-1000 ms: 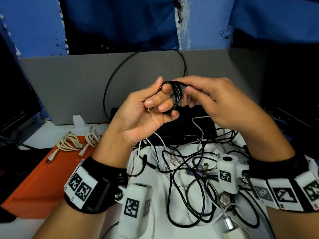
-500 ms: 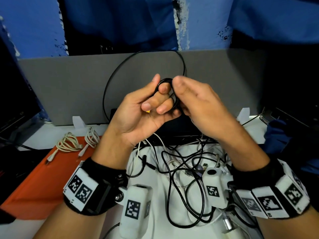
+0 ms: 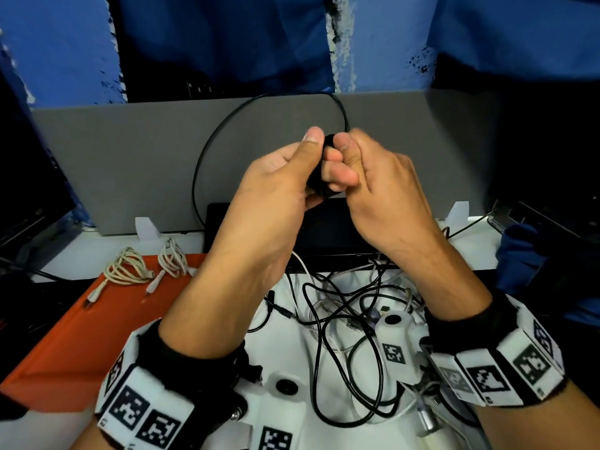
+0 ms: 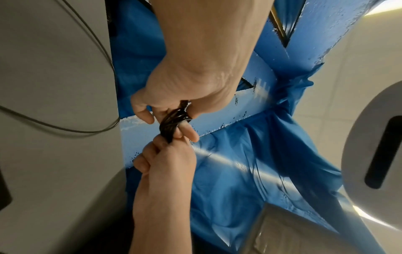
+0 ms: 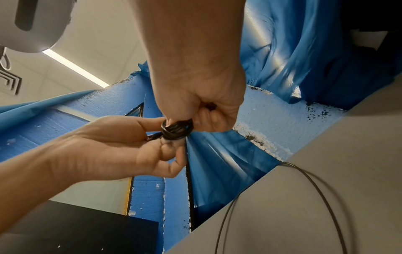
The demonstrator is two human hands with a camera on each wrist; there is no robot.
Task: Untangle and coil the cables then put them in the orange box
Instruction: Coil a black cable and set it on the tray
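A thin black cable is wound into a small coil (image 3: 319, 186) round the fingers of my left hand (image 3: 292, 167), whose thumb lies over it. My right hand (image 3: 357, 154) is curled against the coil from the right and pinches it. In the left wrist view the coil (image 4: 174, 120) sits between both hands, and in the right wrist view the coil (image 5: 177, 128) sits the same way. The free end of the cable (image 3: 207, 151) arcs up and left before the grey partition. A tangle of black and white cables (image 3: 344, 319) lies on the white table below. The orange box (image 3: 81, 336) is at the lower left.
Two coiled white cables (image 3: 126, 266) (image 3: 172, 256) lie at the far end of the orange box. A grey partition (image 3: 113, 164) closes off the back of the table. A flat black object (image 3: 328, 232) lies before it. Blue cloth (image 3: 526, 248) is at the right.
My right hand has moved left and curled onto the coil. My left thumb has folded over it and the hands now press together. The coil is tighter and mostly hidden.
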